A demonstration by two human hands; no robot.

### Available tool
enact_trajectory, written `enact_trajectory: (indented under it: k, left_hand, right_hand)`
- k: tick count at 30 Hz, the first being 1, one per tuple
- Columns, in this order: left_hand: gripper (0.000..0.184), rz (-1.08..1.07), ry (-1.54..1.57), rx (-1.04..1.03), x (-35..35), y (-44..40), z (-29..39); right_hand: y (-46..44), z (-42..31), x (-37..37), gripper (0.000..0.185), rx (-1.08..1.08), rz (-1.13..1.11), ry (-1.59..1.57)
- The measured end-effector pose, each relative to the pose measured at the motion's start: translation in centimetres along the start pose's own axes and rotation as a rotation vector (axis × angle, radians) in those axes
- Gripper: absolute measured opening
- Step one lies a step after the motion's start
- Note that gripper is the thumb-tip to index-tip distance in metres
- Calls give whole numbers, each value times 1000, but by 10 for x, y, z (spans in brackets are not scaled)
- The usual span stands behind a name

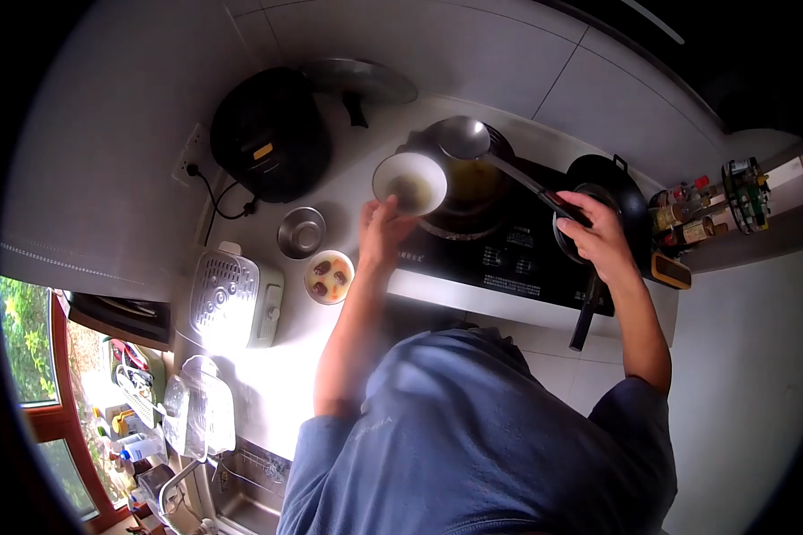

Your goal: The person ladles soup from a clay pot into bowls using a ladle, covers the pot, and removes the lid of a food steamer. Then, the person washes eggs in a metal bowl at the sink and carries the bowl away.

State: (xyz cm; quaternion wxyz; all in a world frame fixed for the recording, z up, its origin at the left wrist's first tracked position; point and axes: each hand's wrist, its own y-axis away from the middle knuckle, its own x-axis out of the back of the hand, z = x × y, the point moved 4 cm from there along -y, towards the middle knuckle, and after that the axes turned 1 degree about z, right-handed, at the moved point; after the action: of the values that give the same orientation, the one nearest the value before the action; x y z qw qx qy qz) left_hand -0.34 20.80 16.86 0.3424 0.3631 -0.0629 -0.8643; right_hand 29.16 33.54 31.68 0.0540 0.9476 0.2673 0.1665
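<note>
Blue-grey T-shirt [482, 437] lies nearest; past it, the left hand [385, 234] grips a white bowl [398, 163] by its near rim. Closed round the ladle [515, 173], the right hand [598, 236] points its long axis leftward and away, its head just beyond the bowl, over the pan's [466, 219] far side.

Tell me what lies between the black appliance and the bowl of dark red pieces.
A small metal bowl sits between the black appliance and the bowl of dark red pieces, as the head view shows.
</note>
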Motion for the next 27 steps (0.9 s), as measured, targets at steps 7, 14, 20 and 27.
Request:
enact_trajectory:
  k: [7, 14, 20, 27]
  left_hand:
    - [26, -1, 32, -43, 23, 16, 1]
    - [24, 15, 52, -81, 33, 29, 5]
    - [23, 18, 55, -100, 37, 32, 7]
    - [24, -3, 61, -112, 35, 32, 11]
  right_hand:
    - [-53, 55, -12, 28, -344, -190, -160]
    - [-83, 64, -10, 37, -434, -125, -111]
    - [-99, 67, -5, 39, -408, -66, -81]
    - [-111, 94, -16, 51, -294, -30, -39]
